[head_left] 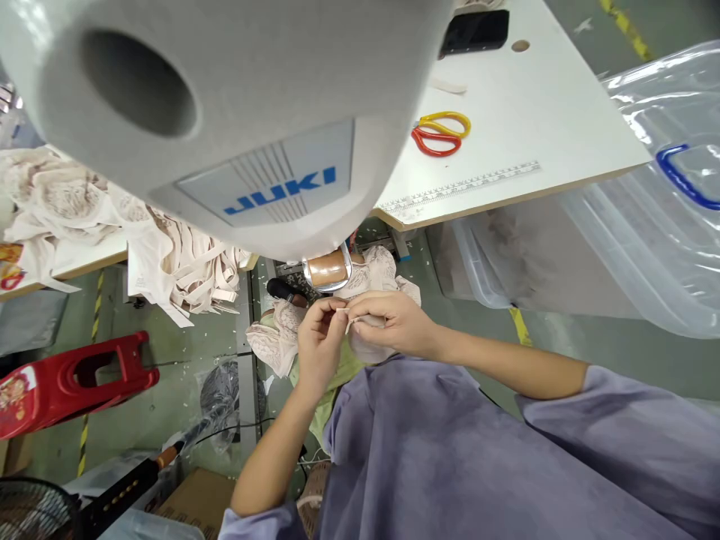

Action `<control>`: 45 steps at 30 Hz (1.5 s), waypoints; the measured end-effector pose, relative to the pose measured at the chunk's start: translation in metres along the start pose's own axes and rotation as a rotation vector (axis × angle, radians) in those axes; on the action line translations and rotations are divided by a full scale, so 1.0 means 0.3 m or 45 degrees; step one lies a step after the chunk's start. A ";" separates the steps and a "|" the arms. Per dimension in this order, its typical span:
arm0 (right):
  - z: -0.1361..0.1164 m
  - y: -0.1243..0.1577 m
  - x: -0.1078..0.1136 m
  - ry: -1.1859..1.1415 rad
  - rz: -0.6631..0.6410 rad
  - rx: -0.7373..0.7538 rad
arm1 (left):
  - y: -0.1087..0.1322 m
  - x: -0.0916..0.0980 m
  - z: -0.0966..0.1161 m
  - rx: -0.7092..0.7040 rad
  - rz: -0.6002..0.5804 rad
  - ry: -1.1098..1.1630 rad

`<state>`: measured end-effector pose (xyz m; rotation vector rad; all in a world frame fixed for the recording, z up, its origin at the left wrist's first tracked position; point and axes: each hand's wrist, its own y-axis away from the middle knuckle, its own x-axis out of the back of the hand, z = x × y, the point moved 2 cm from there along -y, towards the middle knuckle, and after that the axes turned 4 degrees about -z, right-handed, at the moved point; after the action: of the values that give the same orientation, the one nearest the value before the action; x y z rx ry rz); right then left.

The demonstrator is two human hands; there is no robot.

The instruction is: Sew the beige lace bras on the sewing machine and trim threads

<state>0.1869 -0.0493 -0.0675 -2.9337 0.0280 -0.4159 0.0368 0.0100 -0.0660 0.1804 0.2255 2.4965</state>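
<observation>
My left hand (320, 346) and my right hand (394, 324) meet over my lap, fingertips pinched on the edge of a pale beige lace bra. Part of the bra (378, 271) shows just beyond my hands, with more lace fabric (275, 339) hanging to the left of my left hand. The exact piece between my fingertips is small and partly covered by them. Above my hands looms the white head of a JUKI sewing machine (281, 184), which hides its own needle area.
On the white table (562, 97) at right lie scissors (444, 135), a printed ruler (466, 185) and a black phone (477, 31). Beige bras (67, 191) are heaped at left. A red stool (84, 382) stands on the floor; clear plastic bins (607, 247) stand at right.
</observation>
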 end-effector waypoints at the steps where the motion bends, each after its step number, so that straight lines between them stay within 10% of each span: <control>1: -0.009 -0.002 0.005 0.025 -0.008 0.019 | 0.007 0.002 0.001 -0.039 0.034 -0.060; 10: -0.041 -0.003 0.029 0.134 -0.063 0.015 | 0.003 0.021 0.011 -0.564 0.176 -0.650; 23: -0.038 -0.066 0.117 0.449 0.044 -0.096 | 0.026 0.025 0.079 -0.611 0.228 -0.850; 31: -0.088 -0.092 0.158 0.300 -0.265 -0.131 | 0.037 0.035 0.162 -0.826 0.123 -1.030; 45: -0.116 -0.097 0.181 0.165 -0.496 -0.207 | 0.009 0.044 0.176 -0.631 -0.039 -0.926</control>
<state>0.2292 -0.0291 -0.0145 -3.0626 -0.5232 -0.6877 0.0342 0.0221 -0.0128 0.8302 -0.6692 2.2032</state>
